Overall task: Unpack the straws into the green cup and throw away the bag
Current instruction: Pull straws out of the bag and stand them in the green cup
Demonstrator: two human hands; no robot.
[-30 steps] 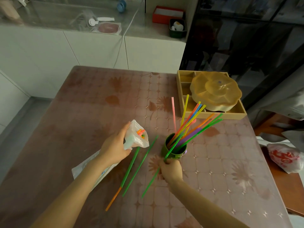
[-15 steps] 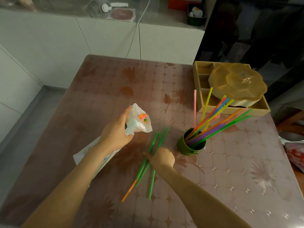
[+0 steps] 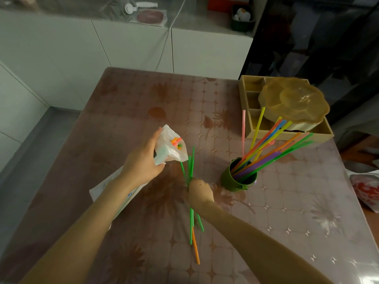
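Observation:
My left hand (image 3: 141, 162) grips the clear plastic bag (image 3: 171, 147) near its open mouth, where a few orange and green straw ends show inside. The bag's long tail lies on the table under my left forearm. My right hand (image 3: 200, 191) is closed around a small bunch of loose straws (image 3: 191, 220), mostly green with an orange one, and holds them off the table, their tips reaching up under the bag. The green cup (image 3: 235, 180) stands just right of that hand, with several coloured straws fanning out to the upper right.
A wooden compartment tray (image 3: 249, 99) with a tan flower-shaped lidded dish (image 3: 293, 102) sits at the table's far right. A red-printed plastic bag (image 3: 367, 189) lies off the right edge. White cabinets stand behind the table, floor to the left.
My right hand left the cup, moved left to the straws lying on the table, gathered them and closed on them. The left hand kept holding the bag.

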